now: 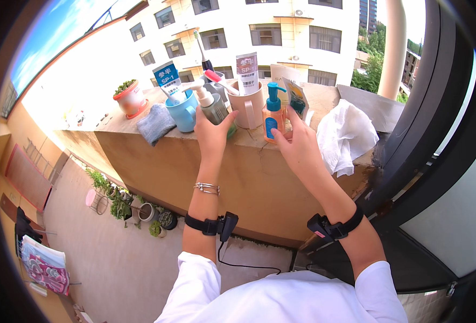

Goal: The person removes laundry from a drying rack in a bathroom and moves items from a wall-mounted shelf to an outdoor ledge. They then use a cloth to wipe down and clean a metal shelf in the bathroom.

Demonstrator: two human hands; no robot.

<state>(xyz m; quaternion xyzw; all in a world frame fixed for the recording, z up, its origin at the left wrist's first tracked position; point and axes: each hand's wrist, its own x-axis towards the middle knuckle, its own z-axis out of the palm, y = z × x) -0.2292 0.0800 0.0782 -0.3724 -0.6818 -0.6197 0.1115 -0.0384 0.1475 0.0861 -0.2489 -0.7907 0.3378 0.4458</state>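
My left hand (pixel 212 132) is wrapped around a grey-green pump bottle (pixel 214 110) with a white pump head. In my right hand (pixel 301 139) is an orange pump bottle (pixel 268 111) with a teal pump; the thumb presses its front and the other fingers are partly hidden. A dark printed pouch (pixel 295 97) leans by the right fingertips. Between the bottles stands a pale pink mug (pixel 244 107) holding a toothpaste tube (pixel 247 72) and a red-and-white toothbrush (pixel 218 80). Left of my left hand, a light blue mug (pixel 181 113) holds another toothpaste tube (pixel 168 80).
All this stands on a concrete ledge (pixel 262 142) high above a courtyard (pixel 113 258). A blue-grey cloth (pixel 156 122) and a potted plant (pixel 129 99) sit leftward, a white cloth (pixel 345 135) rightward. An electric toothbrush (pixel 204 54) rises behind. A dark door frame (pixel 419 161) bounds the right.
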